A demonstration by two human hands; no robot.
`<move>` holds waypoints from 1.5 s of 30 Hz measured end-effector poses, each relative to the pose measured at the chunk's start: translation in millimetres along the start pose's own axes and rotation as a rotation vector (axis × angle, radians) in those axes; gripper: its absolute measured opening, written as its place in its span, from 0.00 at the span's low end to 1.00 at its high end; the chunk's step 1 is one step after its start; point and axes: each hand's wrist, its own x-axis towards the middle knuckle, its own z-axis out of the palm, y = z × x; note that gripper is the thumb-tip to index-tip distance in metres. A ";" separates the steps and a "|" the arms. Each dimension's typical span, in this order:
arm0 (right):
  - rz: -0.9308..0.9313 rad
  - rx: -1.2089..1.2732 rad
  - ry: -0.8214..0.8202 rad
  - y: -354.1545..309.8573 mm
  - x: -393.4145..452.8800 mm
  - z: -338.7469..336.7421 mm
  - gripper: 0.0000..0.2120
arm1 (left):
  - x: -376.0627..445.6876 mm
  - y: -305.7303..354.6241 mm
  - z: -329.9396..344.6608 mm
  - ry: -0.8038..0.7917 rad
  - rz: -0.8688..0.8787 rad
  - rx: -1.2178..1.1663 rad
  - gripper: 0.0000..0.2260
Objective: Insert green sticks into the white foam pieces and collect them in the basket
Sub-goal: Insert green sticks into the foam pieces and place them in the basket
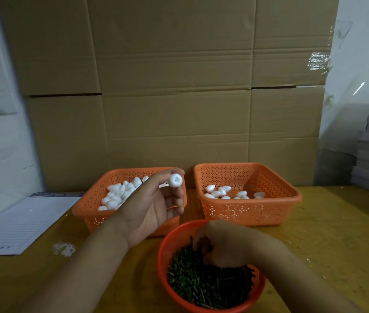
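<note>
The left hand (156, 206) pinches a foam piece (175, 180) aloft, hole facing near for loading; the right hand (222, 245) curls fingers into the green sticks (208, 288), whether gripping one I cannot tell.

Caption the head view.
Left hand holds a foam piece; right hand reaches into green sticks.
</note>
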 end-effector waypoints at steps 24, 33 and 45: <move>0.036 0.009 0.279 -11.2 0.4 -1.3 0.18 | 1.9 -3.6 -8.5 -0.026 -0.007 0.015 0.11; -0.074 -0.051 0.294 -11.0 -1.7 -3.9 0.13 | 2.9 -4.0 -10.5 -0.023 -0.017 0.010 0.10; -0.086 0.566 0.295 -18.4 -8.3 -16.2 0.09 | 1.9 -3.8 -7.9 -0.028 -0.003 0.025 0.11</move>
